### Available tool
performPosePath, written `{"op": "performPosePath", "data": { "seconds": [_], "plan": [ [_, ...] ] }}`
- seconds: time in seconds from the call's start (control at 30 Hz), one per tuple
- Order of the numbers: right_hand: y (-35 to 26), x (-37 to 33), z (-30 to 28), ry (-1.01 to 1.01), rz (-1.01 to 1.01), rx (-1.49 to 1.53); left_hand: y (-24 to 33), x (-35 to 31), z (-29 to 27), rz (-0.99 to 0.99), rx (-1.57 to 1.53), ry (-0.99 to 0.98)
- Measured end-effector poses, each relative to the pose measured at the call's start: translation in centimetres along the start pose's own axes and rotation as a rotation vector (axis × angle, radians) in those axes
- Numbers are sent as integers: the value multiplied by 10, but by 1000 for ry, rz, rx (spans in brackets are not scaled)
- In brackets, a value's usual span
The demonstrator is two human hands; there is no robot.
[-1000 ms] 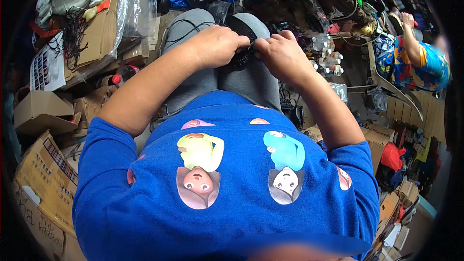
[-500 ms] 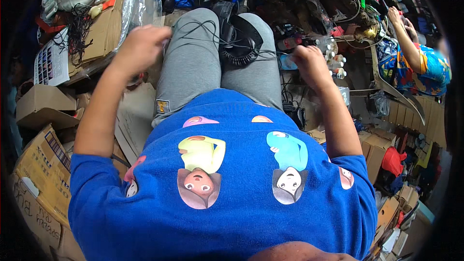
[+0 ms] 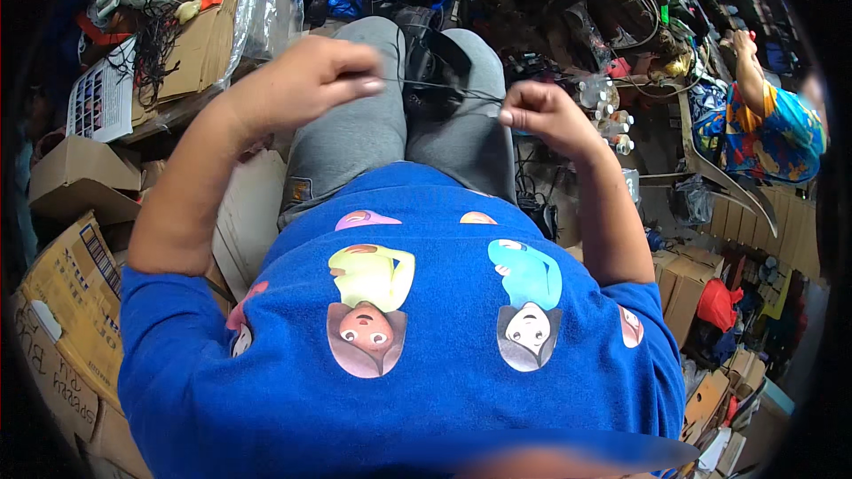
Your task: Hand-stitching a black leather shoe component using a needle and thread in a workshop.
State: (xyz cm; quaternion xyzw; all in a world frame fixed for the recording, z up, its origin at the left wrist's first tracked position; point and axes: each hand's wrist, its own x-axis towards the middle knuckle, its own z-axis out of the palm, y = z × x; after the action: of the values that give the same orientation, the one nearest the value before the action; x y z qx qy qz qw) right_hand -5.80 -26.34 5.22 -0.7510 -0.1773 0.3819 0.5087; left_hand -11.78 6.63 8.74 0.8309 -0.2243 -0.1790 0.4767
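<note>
A thin black cord (image 3: pixel 435 85) runs above my lap between my two hands. My left hand (image 3: pixel 311 80), somewhat blurred, is over my left thigh with thumb and fingers closed at one end of the cord. Beyond my right knee, my right hand (image 3: pixel 552 120) pinches the other end, where the strands bunch. Between my thighs lies a black item (image 3: pixel 437 58) with a curved band; its kind is hard to make out, and the cord passes over it.
On the left are flattened cardboard (image 3: pixel 191 53), a tangle of black cord (image 3: pixel 155 49) and an open carton (image 3: pixel 84 179). Several small bottles (image 3: pixel 612 115) stand on the right. Farther right, a person in a colourful shirt (image 3: pixel 772 133) has an arm raised.
My left hand has moved right and inward over my thigh, and my right hand slightly left. The loose cord loops on my left thigh are drawn up into a straighter line.
</note>
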Motion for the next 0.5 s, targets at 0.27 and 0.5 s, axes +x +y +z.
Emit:
{"op": "performPosePath", "data": {
  "seconds": [0.27,0.5],
  "plan": [
    [176,-176,-141,606,695,-1009,-89,-155,-183,-707,1078,690],
    [161,-117,-95,487,327,-673,-90,-37,-65,-199,576,582]
  ]
}}
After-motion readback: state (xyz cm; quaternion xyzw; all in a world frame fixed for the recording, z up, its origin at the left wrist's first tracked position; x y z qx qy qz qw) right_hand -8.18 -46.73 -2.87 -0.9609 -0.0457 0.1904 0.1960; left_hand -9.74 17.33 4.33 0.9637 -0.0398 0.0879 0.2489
